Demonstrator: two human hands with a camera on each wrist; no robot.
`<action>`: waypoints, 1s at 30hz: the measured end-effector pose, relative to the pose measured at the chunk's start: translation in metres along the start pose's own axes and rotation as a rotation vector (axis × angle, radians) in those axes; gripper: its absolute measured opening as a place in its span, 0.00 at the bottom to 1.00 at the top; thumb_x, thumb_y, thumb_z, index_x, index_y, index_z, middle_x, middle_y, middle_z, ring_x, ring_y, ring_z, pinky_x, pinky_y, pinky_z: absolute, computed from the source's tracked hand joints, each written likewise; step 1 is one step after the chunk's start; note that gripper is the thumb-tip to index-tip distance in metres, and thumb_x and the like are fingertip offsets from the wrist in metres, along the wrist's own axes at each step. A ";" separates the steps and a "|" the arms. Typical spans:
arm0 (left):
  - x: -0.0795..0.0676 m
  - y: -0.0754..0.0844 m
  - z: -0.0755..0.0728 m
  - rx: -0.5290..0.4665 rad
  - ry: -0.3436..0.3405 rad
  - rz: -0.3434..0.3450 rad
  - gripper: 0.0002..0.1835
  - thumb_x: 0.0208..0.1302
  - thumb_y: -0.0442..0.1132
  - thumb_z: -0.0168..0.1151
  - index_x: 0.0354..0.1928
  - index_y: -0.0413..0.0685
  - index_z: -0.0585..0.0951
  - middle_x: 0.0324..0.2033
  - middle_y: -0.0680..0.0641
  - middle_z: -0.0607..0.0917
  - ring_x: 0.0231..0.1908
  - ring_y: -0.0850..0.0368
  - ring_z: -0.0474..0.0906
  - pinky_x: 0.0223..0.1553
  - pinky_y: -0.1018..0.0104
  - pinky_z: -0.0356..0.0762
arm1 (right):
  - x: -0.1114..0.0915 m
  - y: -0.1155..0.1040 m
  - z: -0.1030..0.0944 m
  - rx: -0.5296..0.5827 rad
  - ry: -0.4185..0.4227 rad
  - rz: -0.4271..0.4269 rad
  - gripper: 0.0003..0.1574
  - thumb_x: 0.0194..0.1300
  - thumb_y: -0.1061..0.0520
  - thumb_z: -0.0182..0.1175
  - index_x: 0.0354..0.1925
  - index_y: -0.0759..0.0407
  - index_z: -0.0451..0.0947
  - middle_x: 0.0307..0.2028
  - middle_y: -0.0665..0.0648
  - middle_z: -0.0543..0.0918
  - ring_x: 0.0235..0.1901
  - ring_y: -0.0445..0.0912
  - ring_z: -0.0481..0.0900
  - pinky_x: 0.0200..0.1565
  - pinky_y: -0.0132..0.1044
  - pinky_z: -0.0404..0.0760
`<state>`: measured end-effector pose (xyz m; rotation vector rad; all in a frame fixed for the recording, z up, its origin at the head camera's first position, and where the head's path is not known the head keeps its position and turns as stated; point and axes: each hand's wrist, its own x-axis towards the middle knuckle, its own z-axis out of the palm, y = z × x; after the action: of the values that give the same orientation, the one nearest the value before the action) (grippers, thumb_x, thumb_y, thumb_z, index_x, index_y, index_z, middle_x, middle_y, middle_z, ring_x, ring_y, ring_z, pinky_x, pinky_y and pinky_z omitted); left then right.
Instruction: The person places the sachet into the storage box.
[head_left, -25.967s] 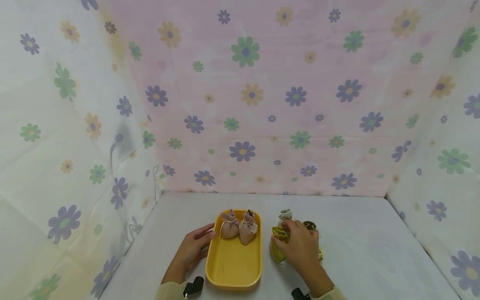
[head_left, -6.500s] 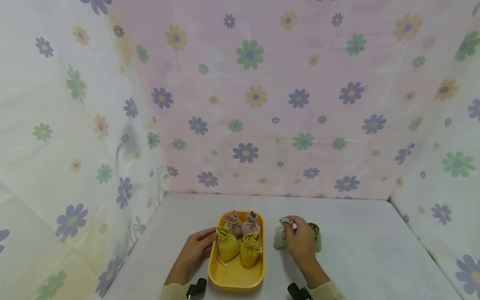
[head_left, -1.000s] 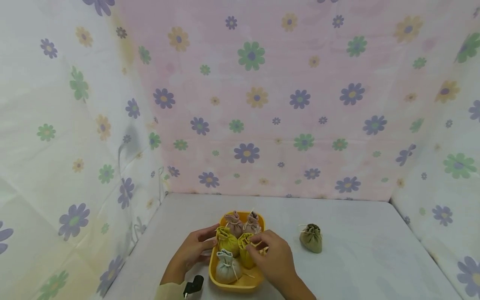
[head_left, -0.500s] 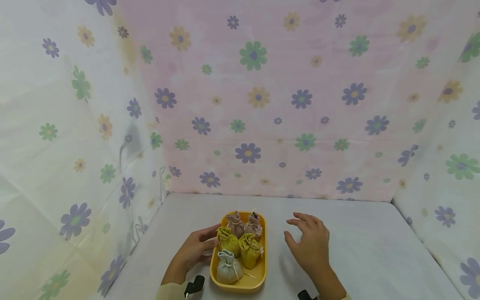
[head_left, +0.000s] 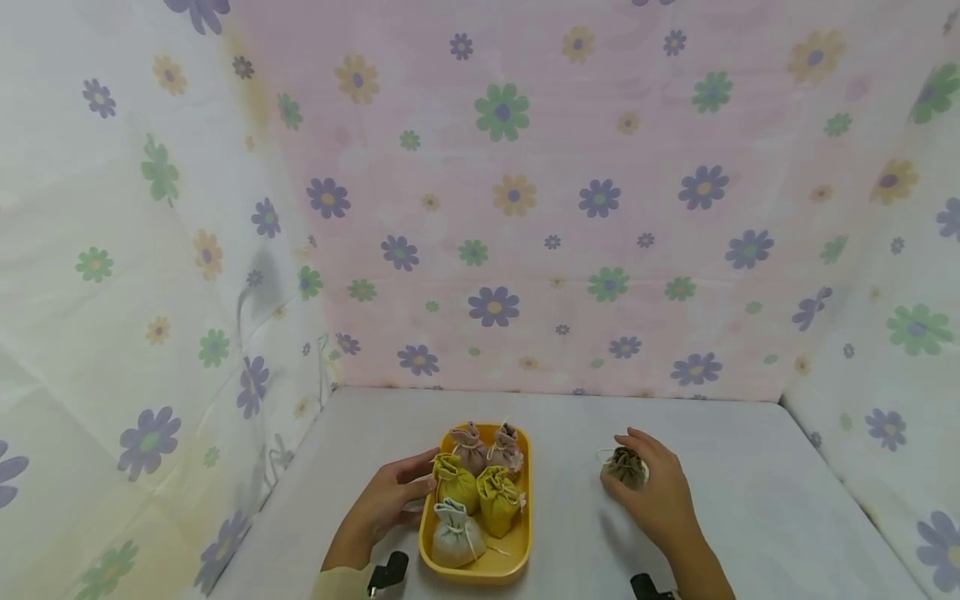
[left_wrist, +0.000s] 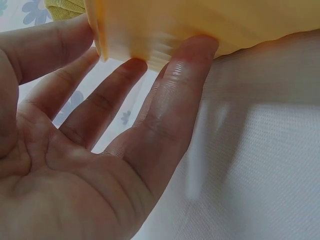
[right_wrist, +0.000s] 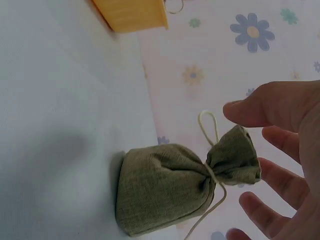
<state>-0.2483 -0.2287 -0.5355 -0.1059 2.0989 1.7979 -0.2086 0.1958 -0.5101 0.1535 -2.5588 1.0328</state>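
A dark olive-green drawstring pouch (right_wrist: 165,185) with a pale cord stands on the white table. My right hand (head_left: 660,493) is at its gathered top, thumb on one side and fingers spread on the other; the right wrist view shows gaps between the fingers and the cloth. My left hand (head_left: 386,504) touches the left side of a yellow tray (head_left: 504,569), its fairly straight fingers against the outer wall and rim. In the tray sit two pinkish-brown pouches (head_left: 469,454), two yellow-green pouches (head_left: 498,504) and a pale grey-green pouch (head_left: 457,540).
A white cloth covers the table (head_left: 570,542). Flower-patterned sheets (head_left: 555,167) stand behind and at both sides. A black wrist-camera mount (head_left: 388,573) shows at the left cuff.
Since half a minute ago, the yellow-green and pale pouches have gone into the tray. In the last second my right hand has moved right from the tray to the olive pouch. My left hand stays put.
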 end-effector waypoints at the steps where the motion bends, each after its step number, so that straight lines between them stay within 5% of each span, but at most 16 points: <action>1: 0.000 0.000 0.000 -0.001 0.000 -0.001 0.36 0.66 0.46 0.72 0.75 0.61 0.72 0.74 0.37 0.71 0.61 0.47 0.81 0.47 0.47 0.89 | 0.000 0.002 -0.001 0.004 -0.009 -0.001 0.39 0.56 0.60 0.77 0.65 0.54 0.78 0.72 0.62 0.72 0.70 0.68 0.66 0.64 0.76 0.66; 8: -0.001 -0.001 -0.001 -0.002 -0.001 -0.004 0.37 0.63 0.46 0.74 0.75 0.61 0.73 0.73 0.36 0.72 0.59 0.48 0.82 0.46 0.47 0.90 | -0.001 0.007 -0.007 0.008 -0.047 0.010 0.45 0.54 0.70 0.69 0.69 0.52 0.74 0.70 0.61 0.75 0.68 0.65 0.72 0.64 0.69 0.74; 16: 0.000 -0.002 -0.001 -0.005 0.000 0.007 0.36 0.65 0.44 0.72 0.75 0.60 0.72 0.72 0.36 0.72 0.60 0.48 0.81 0.47 0.45 0.89 | -0.001 0.014 -0.007 0.015 -0.077 0.051 0.41 0.57 0.75 0.58 0.66 0.51 0.77 0.64 0.58 0.81 0.61 0.59 0.80 0.54 0.56 0.86; 30: 0.002 -0.002 0.000 -0.002 -0.007 0.006 0.37 0.64 0.46 0.74 0.75 0.61 0.73 0.72 0.37 0.73 0.59 0.50 0.82 0.46 0.47 0.90 | 0.000 0.015 -0.008 -0.021 -0.056 0.028 0.34 0.56 0.70 0.71 0.61 0.51 0.82 0.52 0.54 0.86 0.47 0.48 0.85 0.41 0.37 0.85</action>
<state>-0.2491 -0.2286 -0.5376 -0.0946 2.0951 1.8010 -0.2096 0.2119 -0.5144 0.1433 -2.6285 1.0257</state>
